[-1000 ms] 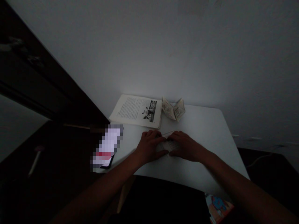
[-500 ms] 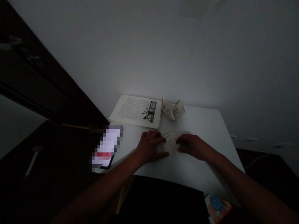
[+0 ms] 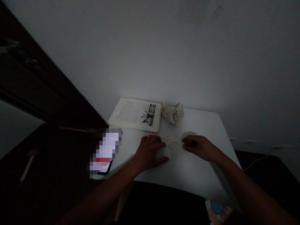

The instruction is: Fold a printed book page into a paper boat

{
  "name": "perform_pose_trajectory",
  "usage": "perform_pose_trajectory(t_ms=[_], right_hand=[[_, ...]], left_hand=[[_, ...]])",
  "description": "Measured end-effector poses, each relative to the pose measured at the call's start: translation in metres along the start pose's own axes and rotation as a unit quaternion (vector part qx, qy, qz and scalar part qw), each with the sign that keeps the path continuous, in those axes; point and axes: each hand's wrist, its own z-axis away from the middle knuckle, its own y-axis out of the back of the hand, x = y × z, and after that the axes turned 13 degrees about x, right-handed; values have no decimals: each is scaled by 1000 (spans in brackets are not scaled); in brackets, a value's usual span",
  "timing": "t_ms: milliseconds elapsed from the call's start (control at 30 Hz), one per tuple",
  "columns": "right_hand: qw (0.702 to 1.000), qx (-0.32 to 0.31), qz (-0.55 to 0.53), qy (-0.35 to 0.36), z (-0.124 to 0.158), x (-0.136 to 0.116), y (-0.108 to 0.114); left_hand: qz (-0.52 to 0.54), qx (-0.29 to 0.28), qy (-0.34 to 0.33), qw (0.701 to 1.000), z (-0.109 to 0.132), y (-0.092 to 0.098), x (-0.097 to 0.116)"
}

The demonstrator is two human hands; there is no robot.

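Observation:
A small folded piece of printed paper [image 3: 173, 147] lies on the white table in front of me. My left hand [image 3: 151, 151] grips its left side, with thumb and forefinger on the paper and the other fingers bent over the tabletop. Just off the paper's right edge is my right hand [image 3: 198, 147], its fingers curved and a small gap between thumb and forefinger. Nothing shows in that hand; whether a fingertip still touches the edge I cannot tell. Behind the paper stands a folded paper shape [image 3: 172, 113] with two raised points, made from a printed page.
An open-faced book [image 3: 134, 114] with a black-and-white picture lies at the back left of the white table [image 3: 203, 123]. A phone [image 3: 105, 153], its screen blurred, rests at the left edge. A wall [image 3: 152, 56] rises behind. Below the front edge is a colourful printed item [image 3: 217, 209].
My right hand has drawn back slightly to the right, uncovering more of the paper's right side. My left hand keeps its place on the paper. The camera view has shifted a little.

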Motion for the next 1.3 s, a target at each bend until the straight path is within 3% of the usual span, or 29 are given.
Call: perform_pose_trajectory(t_ms=[200,467,700,900,1133,1300], right_hand=[[998,58,-31,-16,8,-11,-14],[987,41,-144,-50,6,-9,-19],[983,87,-50,151,8,2,-21],[973,107,-65,194,10,2,-24],[972,142,-106,157,11,-7,-22],[977,171,-119,37,13,-12,-21]], left_hand=[[4,2,-17,1000,2,0,1],[7,24,-73,997,4,0,1],[27,77,-96,992,6,-1,-2],[37,76,-91,992,1,2,0],[107,64,-11,992,3,5,3],[164,35,185,968,-1,3,13]])
